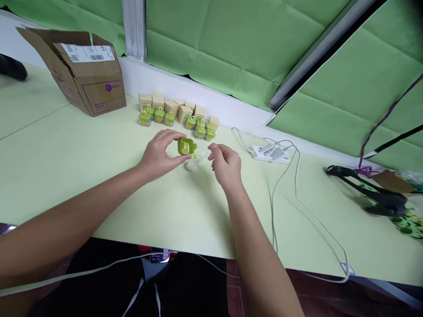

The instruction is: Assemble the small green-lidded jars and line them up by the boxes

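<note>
My left hand [161,154] pinches a small green lid [187,146] between thumb and fingers, its hollow underside facing me. Just below the lid, a clear plastic piece [201,153] with a small yellow mark lies over the table. Beside it sits a small whitish lump [191,165], whose kind I cannot make out. To the right of these, my right hand [226,165] is closed, thumb against curled fingers; whatever it may hold is hidden. Beyond both hands stand several small clear jars with green lids [159,115] and loops on top.
Small cardboard boxes [184,113] line the wall behind the jars. An open carton [99,83] stands at the back left. To the right, a white power strip [269,154] trails cables across the table [158,207]. A black stand-like object [370,189] lies far right.
</note>
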`<state>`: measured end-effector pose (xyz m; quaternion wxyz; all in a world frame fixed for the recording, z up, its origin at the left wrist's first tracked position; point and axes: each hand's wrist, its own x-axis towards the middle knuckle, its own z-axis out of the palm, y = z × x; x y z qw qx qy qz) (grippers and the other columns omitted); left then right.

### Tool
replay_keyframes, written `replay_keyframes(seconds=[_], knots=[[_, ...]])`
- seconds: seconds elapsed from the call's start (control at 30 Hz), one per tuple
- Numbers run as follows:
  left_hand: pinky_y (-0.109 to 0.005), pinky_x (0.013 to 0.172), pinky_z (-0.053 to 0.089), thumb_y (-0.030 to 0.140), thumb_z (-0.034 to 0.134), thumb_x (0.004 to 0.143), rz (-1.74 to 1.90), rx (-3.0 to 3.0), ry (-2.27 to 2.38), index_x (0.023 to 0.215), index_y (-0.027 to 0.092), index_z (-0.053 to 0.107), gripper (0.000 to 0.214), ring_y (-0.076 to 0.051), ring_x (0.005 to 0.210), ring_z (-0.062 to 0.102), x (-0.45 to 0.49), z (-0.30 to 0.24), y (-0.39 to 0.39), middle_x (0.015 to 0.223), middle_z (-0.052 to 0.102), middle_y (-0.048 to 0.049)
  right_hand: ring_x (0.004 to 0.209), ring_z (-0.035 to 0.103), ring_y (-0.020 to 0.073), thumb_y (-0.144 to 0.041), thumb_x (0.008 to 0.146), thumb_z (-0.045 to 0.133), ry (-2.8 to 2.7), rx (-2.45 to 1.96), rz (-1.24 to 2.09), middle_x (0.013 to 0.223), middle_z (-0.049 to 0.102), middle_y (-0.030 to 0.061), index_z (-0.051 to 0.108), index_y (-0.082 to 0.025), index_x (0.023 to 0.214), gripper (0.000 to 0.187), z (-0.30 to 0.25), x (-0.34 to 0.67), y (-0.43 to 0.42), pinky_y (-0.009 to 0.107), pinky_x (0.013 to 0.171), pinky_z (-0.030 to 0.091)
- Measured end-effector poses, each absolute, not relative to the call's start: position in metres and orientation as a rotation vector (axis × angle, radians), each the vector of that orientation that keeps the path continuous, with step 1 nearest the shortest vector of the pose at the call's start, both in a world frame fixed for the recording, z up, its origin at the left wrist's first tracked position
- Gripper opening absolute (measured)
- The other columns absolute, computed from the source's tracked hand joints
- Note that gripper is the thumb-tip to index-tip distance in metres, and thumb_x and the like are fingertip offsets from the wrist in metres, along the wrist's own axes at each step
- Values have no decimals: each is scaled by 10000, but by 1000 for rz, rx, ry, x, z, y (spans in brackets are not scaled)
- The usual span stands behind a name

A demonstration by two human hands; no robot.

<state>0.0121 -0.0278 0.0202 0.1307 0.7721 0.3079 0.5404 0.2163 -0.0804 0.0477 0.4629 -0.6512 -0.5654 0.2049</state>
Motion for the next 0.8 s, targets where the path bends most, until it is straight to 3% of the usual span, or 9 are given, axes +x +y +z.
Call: replay_keyframes(seconds=[0.07, 0.2, 0.3, 0.4, 0.47, 0.63, 0.8], knots=[[-375, 953, 585, 365, 847, 796, 1585, 2146, 898, 1182, 204, 678, 451, -199, 1021, 687, 11, 16, -22, 1165, 701, -65, 724, 634, 206, -559, 910, 584, -1516, -1776, 325, 855, 722, 71, 714, -211, 880, 373, 44, 218, -79, 348, 724, 490], [-349, 905, 618, 344, 844, 780, 1490, 2092, 900, 1191, 206, 676, 465, -178, 969, 699, 11, 8, -16, 1183, 678, -64, 866, 663, 262, -506, 869, 660, -1824, -1956, 277, 1059, 731, 139, 709, -216, 982, 315, 27, 202, -78, 369, 764, 475], [-356, 893, 624, 347, 832, 782, 1420, 2129, 906, 1182, 208, 681, 450, -188, 971, 699, 10, 5, -14, 1169, 684, -68, 915, 661, 290, -440, 867, 661, -1890, -1958, 257, 1042, 733, 146, 691, -216, 1007, 266, 19, 193, -78, 373, 747, 463], [-354, 872, 623, 349, 833, 768, 1401, 2143, 922, 1170, 199, 687, 453, -190, 953, 696, 10, 5, -12, 1163, 691, -74, 811, 653, 242, -433, 855, 678, -1812, -1892, 362, 959, 741, 104, 678, -218, 938, 231, 18, 195, -76, 366, 738, 473], [-348, 858, 618, 353, 831, 762, 1399, 2140, 925, 1163, 192, 694, 454, -190, 945, 690, 9, 5, -11, 1159, 695, -77, 758, 641, 200, -477, 853, 686, -1665, -1778, 457, 945, 739, 70, 676, -219, 949, 275, 18, 199, -73, 357, 744, 498], [-327, 825, 596, 361, 828, 760, 1351, 2151, 879, 1176, 193, 712, 463, -186, 928, 675, 9, 5, -12, 1148, 702, -77, 817, 665, 176, -649, 828, 688, -1280, -1351, 722, 937, 726, 36, 657, -237, 1181, 543, 18, 200, -65, 334, 727, 578], [-327, 815, 573, 397, 826, 764, 1277, 2116, 832, 1194, 201, 724, 482, -192, 937, 674, 10, 9, -17, 1151, 698, -81, 848, 694, 174, -691, 673, 831, -1139, -1199, 876, 889, 746, 25, 637, -231, 1047, 624, 20, 194, -64, 320, 726, 603]])
